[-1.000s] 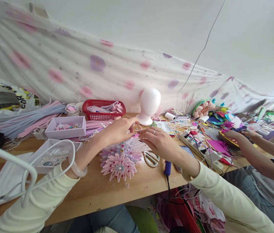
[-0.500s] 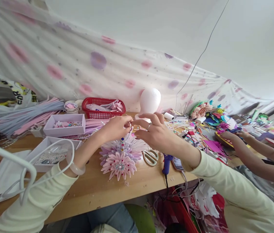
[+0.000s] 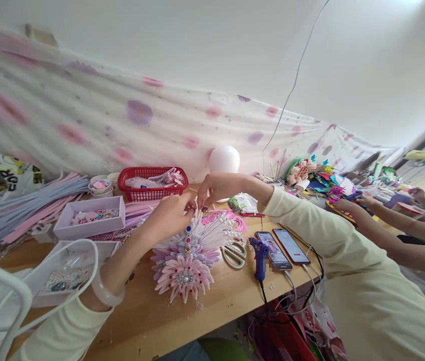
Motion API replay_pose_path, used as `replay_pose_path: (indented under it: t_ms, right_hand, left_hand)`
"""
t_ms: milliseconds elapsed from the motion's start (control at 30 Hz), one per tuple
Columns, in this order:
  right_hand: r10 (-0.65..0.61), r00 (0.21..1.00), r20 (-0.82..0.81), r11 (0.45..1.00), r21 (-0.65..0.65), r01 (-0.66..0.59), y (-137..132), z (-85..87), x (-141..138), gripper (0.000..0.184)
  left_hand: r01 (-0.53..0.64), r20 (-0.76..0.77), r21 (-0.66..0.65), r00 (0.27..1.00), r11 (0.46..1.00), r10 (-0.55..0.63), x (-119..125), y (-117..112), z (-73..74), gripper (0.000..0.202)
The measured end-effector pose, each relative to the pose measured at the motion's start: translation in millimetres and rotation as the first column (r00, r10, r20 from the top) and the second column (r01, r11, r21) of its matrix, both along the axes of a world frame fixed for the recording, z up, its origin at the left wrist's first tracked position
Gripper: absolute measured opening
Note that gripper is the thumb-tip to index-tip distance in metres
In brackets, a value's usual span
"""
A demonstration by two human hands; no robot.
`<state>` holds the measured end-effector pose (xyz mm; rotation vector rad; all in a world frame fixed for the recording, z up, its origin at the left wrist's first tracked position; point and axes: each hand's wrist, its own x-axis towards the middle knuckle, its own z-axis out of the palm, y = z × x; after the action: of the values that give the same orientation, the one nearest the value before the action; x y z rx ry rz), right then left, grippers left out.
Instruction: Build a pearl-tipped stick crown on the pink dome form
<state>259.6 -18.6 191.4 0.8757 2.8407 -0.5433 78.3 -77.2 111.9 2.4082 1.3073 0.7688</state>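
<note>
A pink and lilac pipe-cleaner flower ornament point(image 3: 184, 277) lies on the table, with red beads, a pearl-like centre and a row of coloured gems up its middle. Beaded white sprays fan out behind it. My left hand point(image 3: 174, 214) is closed in a pinch at the ornament's top edge. Facing it, my right hand point(image 3: 223, 188) also has its fingers pinched together there, against pale, narrow strips point(image 3: 198, 213). The fingers partly hide this spot. Gold-handled scissors point(image 3: 234, 255) lie just to the right of the ornament.
A purple glue gun point(image 3: 260, 258) and two phones point(image 3: 291, 245) with cables lie right. White boxes point(image 3: 89, 216) of beads, a red basket point(image 3: 152, 184) and pipe cleaners point(image 3: 42, 205) are left. A white foam head point(image 3: 224, 159) stands behind. Another person's arms point(image 3: 381, 233) work far right.
My right hand has moved from raised, spread fingers to a pinch at the ornament's top, beside my left hand. The view has shifted, uncovering both phones and a clear packet.
</note>
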Motion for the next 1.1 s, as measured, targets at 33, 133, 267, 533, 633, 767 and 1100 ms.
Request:
replay_pose_path:
  t_ms: [33,133,267,533,633,767,1100]
  right_hand:
    - [0.007,1.0,-0.029,1.0,-0.023,-0.008,1.5,-2.4,6.2,0.02]
    - [0.017,0.994,-0.111,1.0,-0.021,-0.019,2.0,-11.6,24.5,0.017]
    - [-0.035,0.986,-0.165,0.998,-0.048,0.027,4.6,-25.3,43.2,0.018]
    - [-0.048,0.954,-0.297,0.994,-0.104,0.018,14.9,-43.8,57.5,0.018]
    - [-0.013,0.939,-0.344,0.994,-0.104,-0.024,25.9,-51.6,52.6,0.017]
    - [-0.074,0.926,-0.37,0.974,-0.225,-0.012,45.6,-67.4,47.3,0.02]
    - [-0.119,0.933,-0.339,0.943,-0.334,-0.001,65.8,-88.7,54.5,0.019]
  left_hand:
    - [-0.019,-0.017,-0.006,1.0,1.0,0.018,0.6,-0.7,0.6,0.016]
    - [-0.045,-0.022,-0.005,0.999,0.999,0.045,1.2,-2.6,1.6,0.014]
    - [-0.065,-0.013,-0.027,0.998,0.998,0.065,0.4,-3.0,1.9,0.014]
    - [-0.064,0.013,-0.152,0.998,0.986,0.066,4.8,1.3,6.4,0.013]
    - [-0.034,0.062,-0.233,0.997,0.972,0.05,10.5,5.3,9.3,0.013]
    - [-0.021,0.078,-0.283,0.996,0.959,0.045,16.6,9.4,11.9,0.015]
    - [-0.005,0.083,-0.282,0.996,0.96,0.029,16.0,5.9,12.9,0.013]
